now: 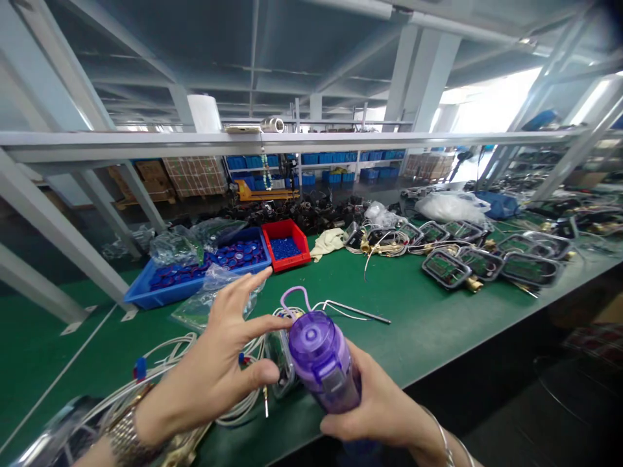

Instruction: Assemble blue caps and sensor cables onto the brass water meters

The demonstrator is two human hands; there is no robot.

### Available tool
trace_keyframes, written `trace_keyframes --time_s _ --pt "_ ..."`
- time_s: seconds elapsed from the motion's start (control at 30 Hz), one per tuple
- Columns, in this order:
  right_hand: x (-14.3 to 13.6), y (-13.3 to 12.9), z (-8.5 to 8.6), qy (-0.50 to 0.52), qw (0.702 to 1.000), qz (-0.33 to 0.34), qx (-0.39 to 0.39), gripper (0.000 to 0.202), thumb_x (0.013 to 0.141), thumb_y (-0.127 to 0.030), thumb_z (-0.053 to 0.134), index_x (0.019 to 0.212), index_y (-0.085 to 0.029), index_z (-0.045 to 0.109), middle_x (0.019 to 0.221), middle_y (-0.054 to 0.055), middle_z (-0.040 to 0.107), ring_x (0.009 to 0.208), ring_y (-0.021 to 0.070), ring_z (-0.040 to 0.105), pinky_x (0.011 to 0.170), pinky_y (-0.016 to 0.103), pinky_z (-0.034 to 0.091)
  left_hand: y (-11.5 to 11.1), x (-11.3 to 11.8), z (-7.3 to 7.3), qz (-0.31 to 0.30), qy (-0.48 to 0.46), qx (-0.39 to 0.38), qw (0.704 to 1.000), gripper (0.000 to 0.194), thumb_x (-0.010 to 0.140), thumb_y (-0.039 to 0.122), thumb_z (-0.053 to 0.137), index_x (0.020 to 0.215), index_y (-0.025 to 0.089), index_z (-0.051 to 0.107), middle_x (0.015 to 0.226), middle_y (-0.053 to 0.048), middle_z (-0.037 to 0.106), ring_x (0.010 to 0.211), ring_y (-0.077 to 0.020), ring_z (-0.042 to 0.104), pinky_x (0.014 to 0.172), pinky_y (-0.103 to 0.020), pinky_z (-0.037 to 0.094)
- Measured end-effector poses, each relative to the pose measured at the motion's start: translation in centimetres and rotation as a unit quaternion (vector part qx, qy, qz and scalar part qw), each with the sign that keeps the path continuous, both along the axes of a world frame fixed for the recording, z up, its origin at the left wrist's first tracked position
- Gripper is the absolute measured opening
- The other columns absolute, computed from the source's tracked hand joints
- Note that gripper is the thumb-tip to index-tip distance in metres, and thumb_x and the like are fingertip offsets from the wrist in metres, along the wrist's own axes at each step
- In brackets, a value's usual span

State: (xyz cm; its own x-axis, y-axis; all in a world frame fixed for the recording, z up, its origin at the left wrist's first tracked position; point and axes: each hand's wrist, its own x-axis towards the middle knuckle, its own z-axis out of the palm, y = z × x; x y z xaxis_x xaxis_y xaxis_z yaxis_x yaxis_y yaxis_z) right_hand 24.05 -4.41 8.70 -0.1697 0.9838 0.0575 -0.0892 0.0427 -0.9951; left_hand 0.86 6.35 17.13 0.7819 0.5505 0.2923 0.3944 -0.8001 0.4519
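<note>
A purple see-through water bottle (321,363) with a flip lid stands near the front edge of the green bench, slightly tilted in view. My right hand (372,402) is wrapped round its body. Beside the lid, my left hand (219,353) is open, fingers spread, the index fingertip at or very near the lid's left side. A lilac strap loop (295,290) rises behind the lid. Behind the bottle and under my left hand lie coiled white cables (243,405) and a clear-fronted housing (281,363), partly hidden.
Left of centre, a blue tray (195,285) holds blue discs, next to a red bin (298,258) of small blue parts. Several framed circuit-board units (445,268) with brass fittings lie to the right. A cloth (328,242) lies between. A shelf rail (341,139) crosses above the bench.
</note>
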Motion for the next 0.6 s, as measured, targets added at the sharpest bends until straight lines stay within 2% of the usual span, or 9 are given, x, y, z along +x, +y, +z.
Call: trace_keyframes --time_s 0.07,0.13,0.23,0.33,0.43,0.53,0.6 --pt "-0.9 0.0 0.1 -0.031 1.000 -0.002 0.000 0.073 0.057 -0.010 0.080 0.125 -0.024 0.057 0.106 -0.001 0.069 0.093 0.0200 0.065 0.079 0.028 0.053 -0.1 0.3 -0.2 -0.011 -0.007 -0.028 1.000 0.072 0.082 0.083 0.040 0.130 0.035 0.064 0.167 -0.005 0.021 0.150 -0.0398 0.019 0.120 -0.067 0.022" --pt "-1.6 0.0 0.1 -0.083 0.996 -0.020 0.008 0.069 0.057 -0.009 0.077 0.121 -0.024 0.058 0.103 -0.001 0.069 0.089 0.0193 0.065 0.076 0.027 0.053 -0.5 0.7 -0.2 -0.014 -0.009 -0.068 0.998 0.088 0.070 0.093 0.038 0.128 0.033 0.066 0.163 -0.008 0.029 0.148 -0.0403 0.026 0.118 -0.064 0.029" --pt "-2.3 0.1 -0.3 -0.167 0.984 -0.059 0.029 0.065 0.056 -0.012 0.076 0.118 -0.024 0.059 0.104 0.000 0.070 0.087 0.0196 0.066 0.075 0.026 0.054 -1.3 1.3 0.0 0.022 0.004 -0.079 0.997 0.093 0.056 0.095 0.057 0.120 0.028 0.069 0.155 -0.012 0.041 0.141 -0.0415 0.037 0.116 -0.062 0.036" --pt "-2.3 0.5 -0.5 -0.211 0.974 -0.069 0.050 0.067 0.055 -0.016 0.080 0.119 -0.024 0.060 0.106 0.002 0.071 0.090 0.0218 0.067 0.078 0.028 0.055 -1.9 1.3 0.2 0.051 0.018 -0.072 0.996 0.077 0.056 0.066 0.084 0.118 0.023 0.068 0.144 -0.013 0.051 0.131 -0.0377 0.050 0.112 -0.054 0.045" --pt "-2.2 1.0 -0.2 -0.203 0.976 -0.035 0.070 0.070 0.057 -0.023 0.083 0.123 -0.023 0.060 0.113 0.005 0.071 0.099 0.0259 0.069 0.087 0.033 0.056 -2.0 0.7 0.4 0.022 -0.003 -0.081 0.996 0.074 0.053 0.038 0.087 0.120 0.021 0.063 0.135 -0.010 0.058 0.119 -0.0308 0.060 0.107 -0.043 0.051" --pt "-2.7 1.3 0.3 -0.169 0.983 0.012 0.074 0.070 0.064 -0.026 0.080 0.131 -0.022 0.058 0.122 0.008 0.070 0.109 0.0291 0.068 0.096 0.038 0.053 -1.5 0.0 0.6 -0.034 -0.012 -0.091 0.995 0.081 0.046 0.032 0.089 0.121 0.020 0.063 0.134 -0.009 0.059 0.118 -0.0292 0.061 0.107 -0.038 0.051" --pt "-3.0 1.5 0.6 -0.134 0.988 0.040 0.065 0.074 0.066 -0.025 0.080 0.136 -0.023 0.056 0.127 0.008 0.068 0.115 0.0297 0.066 0.101 0.039 0.051 -0.9 -0.5 0.7 -0.054 -0.002 -0.106 0.993 0.080 0.048 0.041 0.092 0.121 0.022 0.065 0.138 -0.009 0.056 0.123 -0.0304 0.059 0.109 -0.040 0.050"
